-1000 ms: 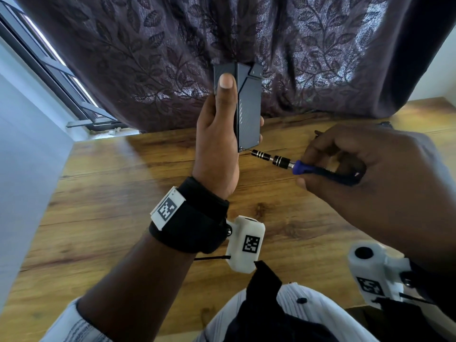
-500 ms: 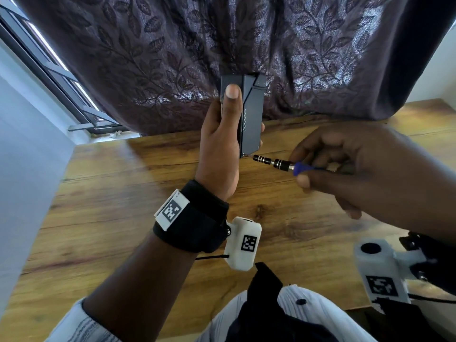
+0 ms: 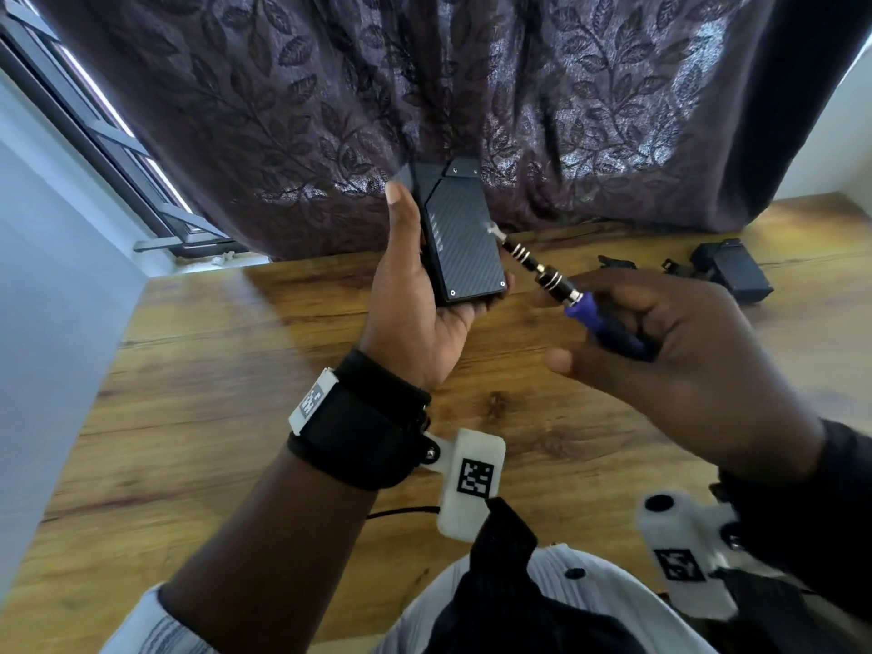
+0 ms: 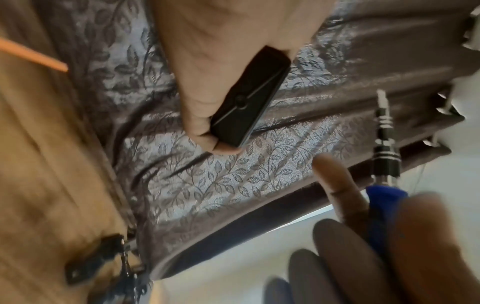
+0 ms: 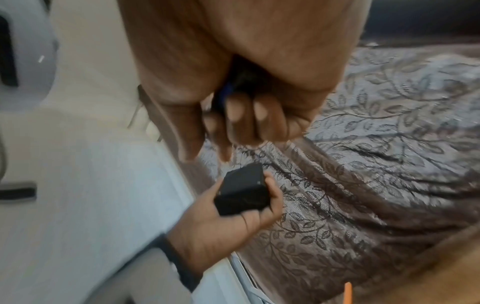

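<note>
Head view, left hand: the left hand (image 3: 415, 295) holds a black case (image 3: 465, 243) upright above the wooden surface (image 3: 236, 417), thumb along its 9 o'clock edge and fingers wrapped behind it.
Head view, black case: its carbon-weave face is turned to the camera, with small screws at the corners, and it sits at the centre of the frame.
Head view, right hand: at 4 o'clock of the case, the right hand (image 3: 670, 361) grips a precision screwdriver (image 3: 542, 271) by its blue handle.
Head view, screwdriver: the shaft slants up toward 10 o'clock and the tip meets the case's 3 o'clock edge. Blur hides whether they touch.
Head view, surroundings: a leaf-patterned curtain (image 3: 330, 110) hangs at 12 o'clock, and black parts (image 3: 731, 271) lie on the surface at 3 o'clock.
Left wrist view: the left hand (image 4: 221, 51) clasps the case (image 4: 249, 98) end-on. The screwdriver (image 4: 384, 152) stands at 3 o'clock, clear of the case, with the right hand (image 4: 389, 236) below it.
Right wrist view: the fingers (image 5: 241, 115) curl round the blue handle (image 5: 223, 90). At 6 o'clock the left hand (image 5: 226, 230) cradles the case (image 5: 244, 193) against the curtain (image 5: 363, 164).
</note>
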Demonstrator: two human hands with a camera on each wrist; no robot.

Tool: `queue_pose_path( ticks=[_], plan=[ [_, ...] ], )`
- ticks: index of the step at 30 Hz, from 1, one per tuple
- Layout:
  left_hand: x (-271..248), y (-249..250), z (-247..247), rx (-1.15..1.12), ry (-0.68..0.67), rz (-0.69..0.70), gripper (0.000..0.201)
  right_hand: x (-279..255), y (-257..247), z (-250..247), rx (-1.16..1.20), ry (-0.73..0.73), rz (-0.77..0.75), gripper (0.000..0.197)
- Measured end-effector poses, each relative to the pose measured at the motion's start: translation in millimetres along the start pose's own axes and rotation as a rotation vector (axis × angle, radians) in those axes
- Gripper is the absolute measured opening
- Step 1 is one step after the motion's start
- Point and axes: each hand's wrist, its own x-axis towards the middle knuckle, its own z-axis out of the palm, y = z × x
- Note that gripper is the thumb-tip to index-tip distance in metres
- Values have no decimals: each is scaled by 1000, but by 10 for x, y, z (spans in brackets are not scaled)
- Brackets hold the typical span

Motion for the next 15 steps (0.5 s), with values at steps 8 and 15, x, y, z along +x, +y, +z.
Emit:
queue_pose_path(
  ticks=[8, 15],
  plan=[
    [-33, -105, 69, -154, -116, -130, 78, 43, 90, 314, -399, -17, -172, 61],
    [-116, -217, 91, -228, -65, -114, 74, -115, 139, 297, -324, 70, -198, 49]
  ],
)
